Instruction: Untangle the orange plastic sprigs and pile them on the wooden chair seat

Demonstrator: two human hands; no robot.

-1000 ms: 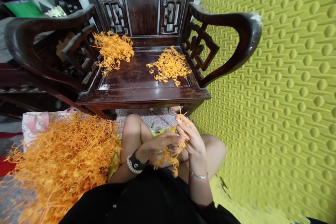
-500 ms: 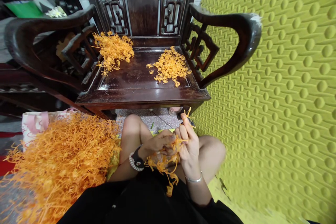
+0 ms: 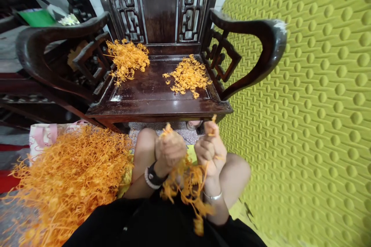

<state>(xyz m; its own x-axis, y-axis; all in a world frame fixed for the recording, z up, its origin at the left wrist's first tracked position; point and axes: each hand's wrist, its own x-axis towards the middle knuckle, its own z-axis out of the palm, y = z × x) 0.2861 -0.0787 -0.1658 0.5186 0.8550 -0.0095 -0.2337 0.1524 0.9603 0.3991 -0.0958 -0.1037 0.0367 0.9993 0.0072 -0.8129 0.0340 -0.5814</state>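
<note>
My left hand (image 3: 172, 150) is closed, slightly blurred, with a bit of orange branched plastic poking out above its fingers. Just to its right, my right hand (image 3: 211, 152) is closed too, pinching orange branched plastic between thumb and finger, its tip sticking up. A tangled orange plastic strand (image 3: 193, 185) dangles below and between both hands over my lap; which fingers carry it is partly hidden. On the wooden chair seat lie two piles of similar plastic: a left pile (image 3: 129, 60) of longer pieces and a right pile (image 3: 189, 75) of small claw-like ones.
The dark wooden chair (image 3: 159, 107) with curved arms stands in front of me. A large orange heap (image 3: 84, 173) sits at my left, against a white and pink bag (image 3: 43, 137). Yellow studded matting (image 3: 304, 123) covers the right side.
My hands have drawn apart, the left going left and up. The tangled strand now hangs lower and blurs with motion. The view has tilted slightly.
</note>
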